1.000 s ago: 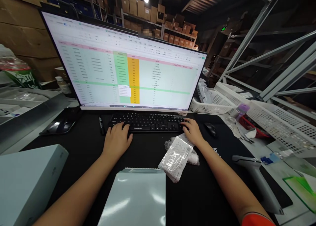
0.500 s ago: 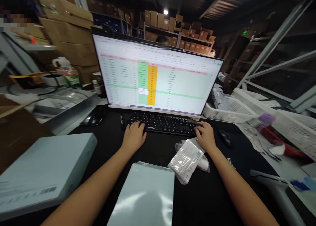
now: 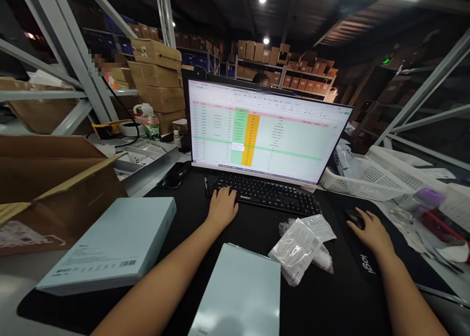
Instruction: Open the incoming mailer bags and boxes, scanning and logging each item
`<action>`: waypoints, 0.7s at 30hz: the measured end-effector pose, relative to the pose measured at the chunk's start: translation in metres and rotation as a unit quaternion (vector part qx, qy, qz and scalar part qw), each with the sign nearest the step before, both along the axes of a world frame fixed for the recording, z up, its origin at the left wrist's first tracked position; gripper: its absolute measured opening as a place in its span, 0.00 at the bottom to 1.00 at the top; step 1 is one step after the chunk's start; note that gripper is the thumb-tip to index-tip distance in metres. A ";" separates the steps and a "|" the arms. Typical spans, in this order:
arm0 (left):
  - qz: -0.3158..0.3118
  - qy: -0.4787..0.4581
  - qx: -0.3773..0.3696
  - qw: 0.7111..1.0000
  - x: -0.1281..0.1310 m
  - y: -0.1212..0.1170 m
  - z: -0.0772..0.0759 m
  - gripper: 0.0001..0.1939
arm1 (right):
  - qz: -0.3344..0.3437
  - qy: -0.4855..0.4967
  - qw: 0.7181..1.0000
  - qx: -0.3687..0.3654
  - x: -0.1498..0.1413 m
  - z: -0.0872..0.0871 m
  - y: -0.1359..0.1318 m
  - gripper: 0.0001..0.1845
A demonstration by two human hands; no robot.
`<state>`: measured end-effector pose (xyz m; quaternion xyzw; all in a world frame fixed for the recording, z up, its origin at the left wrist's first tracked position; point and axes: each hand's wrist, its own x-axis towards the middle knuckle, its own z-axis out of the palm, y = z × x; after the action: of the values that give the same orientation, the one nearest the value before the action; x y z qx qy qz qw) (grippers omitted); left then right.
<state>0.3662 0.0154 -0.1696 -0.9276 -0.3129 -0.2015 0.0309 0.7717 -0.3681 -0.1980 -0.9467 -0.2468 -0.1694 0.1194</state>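
My left hand (image 3: 222, 208) rests with its fingers spread on the lower left of the black keyboard (image 3: 266, 193). Over on the mouse pad (image 3: 343, 243), my right hand (image 3: 373, 230) is closed over a black computer mouse (image 3: 355, 218), whose front part shows beside the fingers. Behind the keyboard a monitor (image 3: 293, 140) displays a spreadsheet with a green and an orange column. Between my forearms lie a pale blue box (image 3: 242, 292) and clear plastic packets (image 3: 296, 248) with printed paper inside.
At left are another pale blue box (image 3: 113, 243), an open cardboard carton (image 3: 73, 194), a second mouse (image 3: 174, 173) and a pen (image 3: 206, 185). A bottle (image 3: 150, 123) stands behind a metal tray (image 3: 154, 164). White baskets (image 3: 363, 181) line the right side.
My right hand has moved from the keyboard's right end to the mouse. My left hand stays on the keyboard. The camera view has shifted left, so things appear farther right.
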 end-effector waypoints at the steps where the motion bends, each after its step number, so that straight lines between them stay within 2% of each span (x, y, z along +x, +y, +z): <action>1: 0.001 -0.002 -0.002 1.000 0.000 0.000 0.000 0.21 | 0.008 0.014 1.000 0.004 0.005 -0.008 -0.003 0.40; 4: 0.002 -0.003 -0.007 1.000 -0.001 0.000 0.000 0.21 | 0.052 -0.001 0.998 0.029 0.013 -0.025 -0.003 0.35; 8: 0.000 0.003 -0.014 1.000 -0.002 -0.001 0.001 0.22 | 0.102 -0.030 0.994 0.038 0.017 -0.031 -0.001 0.31; 21: 0.005 0.008 -0.018 1.000 -0.002 -0.001 0.002 0.21 | 0.090 -0.030 0.995 0.034 0.012 -0.028 -0.001 0.31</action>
<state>0.3644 0.0139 -0.1672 -0.9281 -0.3209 -0.1881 0.0180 0.7842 -0.3686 -0.2256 -0.9104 -0.3282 -0.1951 0.1590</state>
